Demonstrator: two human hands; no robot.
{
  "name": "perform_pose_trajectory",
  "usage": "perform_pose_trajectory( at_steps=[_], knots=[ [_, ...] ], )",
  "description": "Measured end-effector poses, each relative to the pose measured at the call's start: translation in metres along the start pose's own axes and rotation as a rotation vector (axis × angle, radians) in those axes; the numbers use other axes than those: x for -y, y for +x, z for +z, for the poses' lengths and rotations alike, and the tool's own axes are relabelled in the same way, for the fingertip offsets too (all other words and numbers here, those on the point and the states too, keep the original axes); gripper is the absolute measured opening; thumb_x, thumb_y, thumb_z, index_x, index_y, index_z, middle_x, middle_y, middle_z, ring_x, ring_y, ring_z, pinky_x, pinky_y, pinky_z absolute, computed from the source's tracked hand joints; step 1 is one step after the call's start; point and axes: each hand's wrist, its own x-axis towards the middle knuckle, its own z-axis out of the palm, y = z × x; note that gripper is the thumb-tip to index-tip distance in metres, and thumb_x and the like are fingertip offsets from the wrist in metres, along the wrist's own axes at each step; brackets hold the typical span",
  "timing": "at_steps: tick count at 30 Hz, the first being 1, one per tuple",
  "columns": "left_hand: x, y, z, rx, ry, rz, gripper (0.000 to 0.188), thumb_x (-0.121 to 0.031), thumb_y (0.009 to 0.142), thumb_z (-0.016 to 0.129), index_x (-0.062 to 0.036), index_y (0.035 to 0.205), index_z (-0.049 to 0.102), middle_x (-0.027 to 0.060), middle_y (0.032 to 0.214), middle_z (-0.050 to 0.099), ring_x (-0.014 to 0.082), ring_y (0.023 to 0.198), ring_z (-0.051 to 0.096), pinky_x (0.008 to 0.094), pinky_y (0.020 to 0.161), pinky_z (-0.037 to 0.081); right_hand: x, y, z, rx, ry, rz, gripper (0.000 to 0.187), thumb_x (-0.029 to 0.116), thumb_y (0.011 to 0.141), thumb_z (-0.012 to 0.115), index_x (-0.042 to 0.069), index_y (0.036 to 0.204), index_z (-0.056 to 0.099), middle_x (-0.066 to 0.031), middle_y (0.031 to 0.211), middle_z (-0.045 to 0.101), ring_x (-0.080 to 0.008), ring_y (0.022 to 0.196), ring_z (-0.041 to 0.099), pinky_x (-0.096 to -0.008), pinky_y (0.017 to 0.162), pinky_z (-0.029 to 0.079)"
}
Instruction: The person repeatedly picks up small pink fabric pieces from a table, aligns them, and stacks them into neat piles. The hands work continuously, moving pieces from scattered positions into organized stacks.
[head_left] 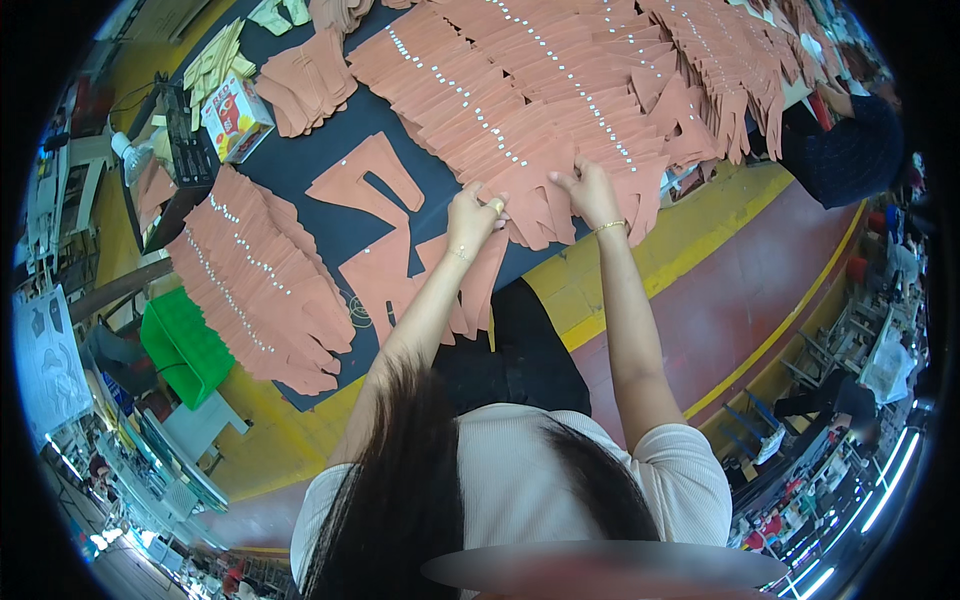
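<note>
While the left hand (474, 212) pinches a terracotta cut piece (530, 215) and the right hand (588, 190) presses fingertips beside it, long overlapped rows (530, 90) lie beyond; loose pieces (375, 250) remain nearer.

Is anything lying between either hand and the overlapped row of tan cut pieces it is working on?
Nothing visible does. The left hand and right hand both rest directly on the near end of the row of tan cut pieces on the dark table.
</note>
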Motion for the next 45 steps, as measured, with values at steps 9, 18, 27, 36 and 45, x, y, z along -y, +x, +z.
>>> perform_pose_trajectory(
  at_steps=[9,18,27,36,45],
  knots=[
    [-0.007,-0.008,0.0,-0.047,-0.011,0.02,0.036,-0.014,0.087,0.07,0.0089,0.111,0.059,0.0141,0.073,0.069,0.0167,0.064,0.071,0.0255,0.053,0.056,0.008,-0.004,0.009,-0.135,-0.146,-0.04,0.041,0.027,0.078,0.077,-0.005,0.1,0.065,-0.0264,0.091,0.067,-0.0416,0.087,0.065,-0.0451,0.073,0.05],
    [0.01,0.0,-0.035,-0.104,0.105,0.09,0.041,-0.026,0.086,0.074,0.0018,0.107,0.052,0.0072,0.069,0.062,0.0148,0.05,0.062,0.0263,0.044,0.05,0.035,-0.019,0.023,-0.419,-0.258,-0.196,0.054,0.012,0.081,0.075,0.001,0.127,0.05,-0.0242,0.115,0.057,-0.0407,0.103,0.059,-0.0446,0.079,0.048],
    [0.066,0.022,-0.22,-0.592,-0.593,-0.115,0.047,-0.019,0.095,0.053,-0.0007,0.137,0.041,0.0142,0.124,0.052,0.0279,0.108,0.055,0.0436,0.089,0.049,0.028,-0.088,0.046,-0.118,-0.079,-0.192,0.041,0.011,0.084,0.07,0.004,0.122,0.056,-0.0143,0.09,0.063,-0.0272,0.077,0.063,-0.0354,0.071,0.051],
    [0.036,0.015,-0.234,-0.438,-0.835,-0.262,0.042,-0.024,0.099,0.047,-0.0013,0.134,0.048,0.0182,0.14,0.039,0.0346,0.132,0.037,0.0514,0.112,0.031,-0.035,-0.143,0.124,0.062,0.339,0.223,0.032,0.014,0.086,0.068,-0.001,0.113,0.06,-0.0061,0.089,0.067,-0.0138,0.077,0.063,-0.0283,0.072,0.052],
    [0.048,0.033,-0.22,-0.399,-0.588,-0.046,0.015,-0.015,0.091,0.065,-0.0057,0.101,0.06,0.0042,0.091,0.062,0.019,0.087,0.061,0.0329,0.08,0.049,-0.01,-0.138,0.125,0.079,0.437,0.362,0.035,0.02,0.091,0.066,0.001,0.118,0.057,-0.0025,0.093,0.065,-0.0103,0.082,0.061,-0.0245,0.07,0.049]
  ],
)
